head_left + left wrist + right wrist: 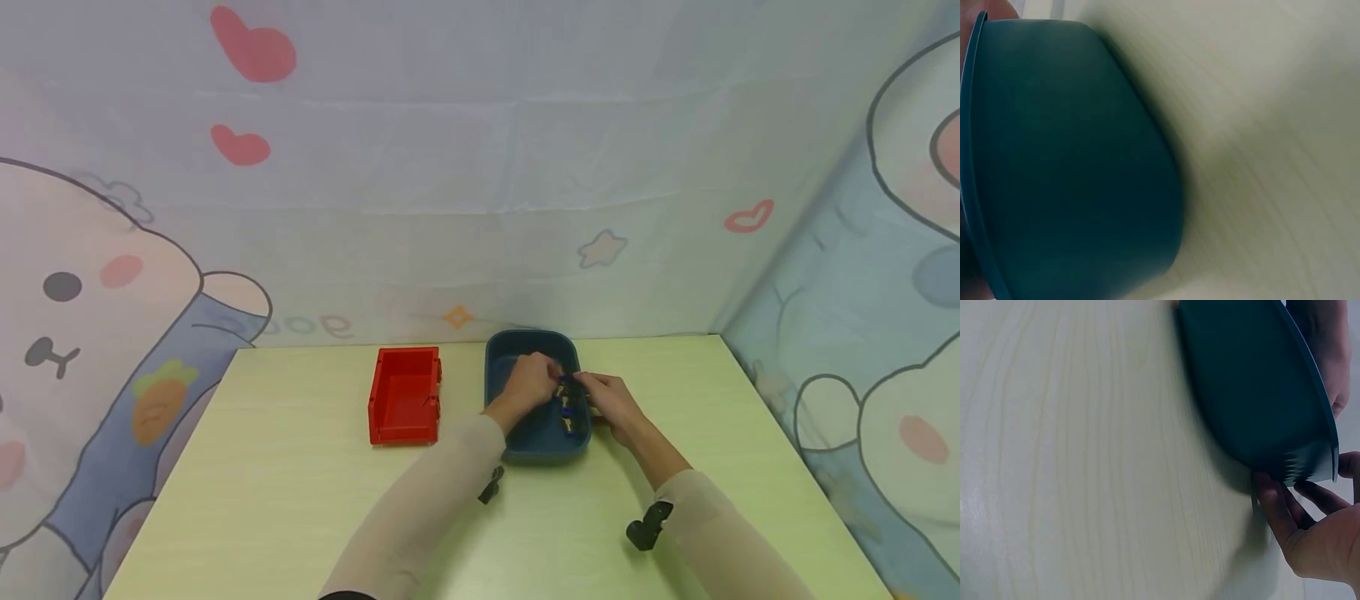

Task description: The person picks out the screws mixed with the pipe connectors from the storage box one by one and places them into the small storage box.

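A dark blue plastic tub stands on the table. Several small brass-coloured pieces with blue parts lie along its right side, too small to make out their kind. My left hand reaches over the tub, its curled fingertips at the upper pieces; whether they pinch one is hidden. At the right wall my right hand grips the tub, its fingers against the outside and the thumb by the rim. In the left wrist view the tub's outer wall covers the left hand's work.
To the left of the tub sits a red open-front bin. Both stand near the back edge of the pale wooden table. A printed cloth hangs behind the table and along its sides.
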A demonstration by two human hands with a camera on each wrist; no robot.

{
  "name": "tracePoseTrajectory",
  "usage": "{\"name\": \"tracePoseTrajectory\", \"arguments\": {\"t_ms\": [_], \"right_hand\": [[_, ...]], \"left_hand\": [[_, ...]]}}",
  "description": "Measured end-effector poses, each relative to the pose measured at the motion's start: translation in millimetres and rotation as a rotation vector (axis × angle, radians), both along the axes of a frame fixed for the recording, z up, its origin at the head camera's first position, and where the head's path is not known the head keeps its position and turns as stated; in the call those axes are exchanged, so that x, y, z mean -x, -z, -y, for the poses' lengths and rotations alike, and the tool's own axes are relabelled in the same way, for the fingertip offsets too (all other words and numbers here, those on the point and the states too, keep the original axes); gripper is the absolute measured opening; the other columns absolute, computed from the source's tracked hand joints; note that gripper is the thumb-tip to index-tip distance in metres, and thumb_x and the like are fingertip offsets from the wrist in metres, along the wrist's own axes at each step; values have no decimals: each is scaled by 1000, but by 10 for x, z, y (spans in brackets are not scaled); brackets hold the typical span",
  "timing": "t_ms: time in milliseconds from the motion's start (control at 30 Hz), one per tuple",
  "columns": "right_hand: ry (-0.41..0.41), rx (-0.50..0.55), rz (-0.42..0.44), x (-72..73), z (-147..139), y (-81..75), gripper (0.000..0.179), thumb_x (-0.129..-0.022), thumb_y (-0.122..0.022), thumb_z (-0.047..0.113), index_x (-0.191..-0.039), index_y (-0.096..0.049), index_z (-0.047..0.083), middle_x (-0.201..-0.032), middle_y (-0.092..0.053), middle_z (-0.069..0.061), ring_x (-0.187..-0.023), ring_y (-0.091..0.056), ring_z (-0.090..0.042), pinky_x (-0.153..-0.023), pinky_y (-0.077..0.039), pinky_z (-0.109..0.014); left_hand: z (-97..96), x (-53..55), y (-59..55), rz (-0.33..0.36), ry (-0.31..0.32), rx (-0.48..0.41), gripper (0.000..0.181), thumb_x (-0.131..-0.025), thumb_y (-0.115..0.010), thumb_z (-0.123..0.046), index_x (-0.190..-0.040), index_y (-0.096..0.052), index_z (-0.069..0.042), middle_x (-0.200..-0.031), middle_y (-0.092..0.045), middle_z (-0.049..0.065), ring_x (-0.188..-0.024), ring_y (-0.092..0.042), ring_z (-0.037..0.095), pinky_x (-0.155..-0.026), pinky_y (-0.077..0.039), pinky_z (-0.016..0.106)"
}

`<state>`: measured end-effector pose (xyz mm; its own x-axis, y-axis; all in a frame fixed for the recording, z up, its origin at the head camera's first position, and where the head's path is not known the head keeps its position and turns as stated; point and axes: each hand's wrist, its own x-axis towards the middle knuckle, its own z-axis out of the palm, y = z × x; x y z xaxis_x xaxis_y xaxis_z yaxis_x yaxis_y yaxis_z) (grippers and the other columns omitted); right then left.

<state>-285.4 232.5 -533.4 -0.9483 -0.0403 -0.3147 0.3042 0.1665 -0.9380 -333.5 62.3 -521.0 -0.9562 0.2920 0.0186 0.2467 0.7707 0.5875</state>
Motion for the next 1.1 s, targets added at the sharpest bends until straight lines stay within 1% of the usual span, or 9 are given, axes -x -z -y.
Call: {"name": "tracePoseTrajectory", "arguments": {"t_ms": [100, 233, 467, 533, 600, 867, 933, 1067, 1100], "right_hand": [[7, -6, -4, 9, -1, 12, 56, -110, -51, 38, -150, -56, -1, -153, -53, -23, -139, -54, -41, -108, -50, -56], [15, -15, -8, 16, 0, 27, 57, -110, -51, 39, -149, -57, -2, -153, -54, -23, -139, -54, -40, -109, -50, -56], [22, -21, -10, 15, 7, 29, 56, -109, -53, 39, -147, -59, -1, -151, -55, -22, -136, -56, -39, -106, -51, -55], [20, -26, -14, 15, 6, 27, 56, -109, -53, 39, -146, -59, -2, -150, -55, -22, -135, -56, -39, -106, -51, -55], [24, -28, -13, 14, 3, 29, 56, -109, -53, 39, -146, -60, -2, -150, -56, -22, -134, -57, -38, -105, -52, -54], [18, -15, -19, 16, 11, 44, 55, -109, -52, 38, -145, -60, -3, -149, -58, -22, -134, -59, -38, -97, -57, -44], [21, -18, -22, 19, 5, 48, 54, -109, -52, 38, -144, -61, -3, -148, -58, -22, -134, -59, -37, -98, -56, -44], [11, -17, -30, 14, 5, 45, 56, -110, -52, 38, -145, -59, -5, -149, -57, -24, -136, -57, -39, -103, -54, -49], [12, -19, -31, 12, 8, 42, 56, -110, -52, 38, -144, -60, -5, -148, -58, -23, -136, -57, -39, -103, -53, -49]], "left_hand": [[-18, 33, 60, -27, -10, 33, 14, -94, -71, -7, -99, -83, -11, -97, -79, 2, -94, -73, 20, -85, -60, 35], [-34, 53, 73, -9, -21, 27, 14, -91, -71, -4, -95, -83, -12, -93, -78, 1, -92, -72, 20, -86, -59, 35], [-86, 297, 452, 23, -79, -58, 15, -84, -73, -2, -84, -78, -16, -82, -71, -4, -79, -65, 16, -74, -56, 31], [-84, 309, 460, 43, -83, -88, 15, -84, -73, -2, -83, -78, -16, -80, -70, -6, -78, -63, 16, -74, -56, 31], [-95, 340, 515, 41, -88, -92, 16, -83, -74, -2, -83, -77, -17, -79, -69, -6, -77, -63, 16, -73, -55, 31], [-108, 334, 487, 25, -72, -30, 15, -83, -74, -2, -81, -76, -17, -84, -72, -2, -78, -64, 17, -74, -56, 32], [-120, 353, 514, 22, -80, -32, 15, -84, -75, -2, -79, -75, -17, -83, -71, -1, -78, -63, 18, -73, -55, 33], [-110, 346, 496, 15, -103, -29, 15, -85, -79, -6, -77, -74, -18, -80, -69, -4, -76, -63, 17, -72, -55, 33], [-100, 316, 450, 25, -107, -30, 14, -85, -82, -8, -77, -75, -18, -80, -70, -4, -77, -64, 17, -72, -56, 33]]}}
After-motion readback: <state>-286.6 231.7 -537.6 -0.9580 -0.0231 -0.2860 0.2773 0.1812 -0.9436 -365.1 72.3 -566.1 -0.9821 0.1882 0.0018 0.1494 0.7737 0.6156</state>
